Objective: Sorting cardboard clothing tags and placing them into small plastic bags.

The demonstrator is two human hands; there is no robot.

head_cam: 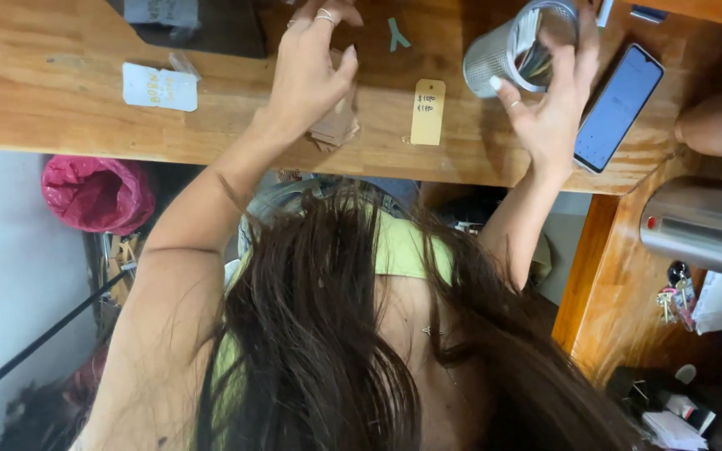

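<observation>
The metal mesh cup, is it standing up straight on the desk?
No. The metal mesh cup is tipped on its side, its open mouth facing the right hand, whose fingers curl around its rim.

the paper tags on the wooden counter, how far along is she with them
One tan price tag lies written on the wooden counter, so that looks done. The left hand has a grip on a stack of tan tags; the right hand holds the mesh metal cup. The stack seems still to be handled.
</observation>
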